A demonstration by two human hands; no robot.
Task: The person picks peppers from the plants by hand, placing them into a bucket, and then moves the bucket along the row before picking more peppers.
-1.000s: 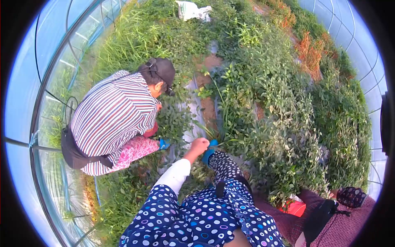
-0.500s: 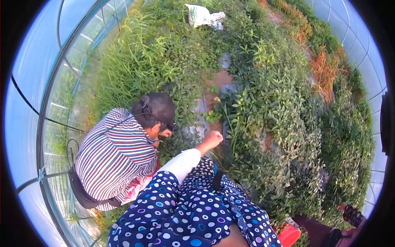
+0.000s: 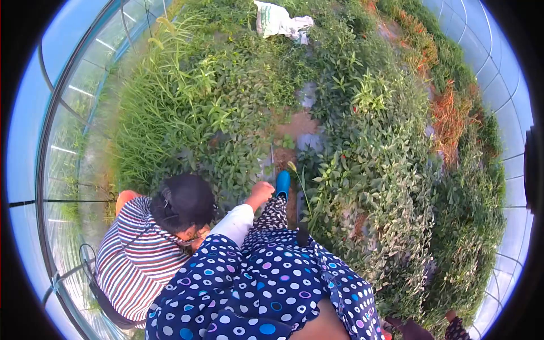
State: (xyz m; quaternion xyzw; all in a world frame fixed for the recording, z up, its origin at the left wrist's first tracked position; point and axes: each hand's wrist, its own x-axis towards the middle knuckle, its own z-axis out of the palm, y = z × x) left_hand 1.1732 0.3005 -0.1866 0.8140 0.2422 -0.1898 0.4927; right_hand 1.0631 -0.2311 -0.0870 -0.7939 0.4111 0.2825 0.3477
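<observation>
My left hand (image 3: 260, 194) reaches out from a white sleeve cover (image 3: 235, 222) and is closed in a fist. Whatever the fist holds, if anything, is hidden. Just right of it a blue shoe (image 3: 283, 182) shows at the end of a dark patterned trouser leg, on the narrow strip of soil (image 3: 292, 212) between leafy plants (image 3: 362, 187). Dark blue dotted clothing (image 3: 266, 277) fills the lower middle. Bare skin of my right arm (image 3: 323, 323) shows at the bottom edge, while my right hand is outside the view.
A person in a striped top (image 3: 139, 255) crouches close on my left. At lower right, part of another person's dark sleeve (image 3: 456, 328) shows. A white sack (image 3: 275, 21) lies ahead among the plants. Curved plastic greenhouse walls (image 3: 68, 113) stand on both sides.
The view has shifted, and the blue shoe has come into sight beside my left fist. The crouching person now appears lower and further left. The red object at lower right has mostly left view.
</observation>
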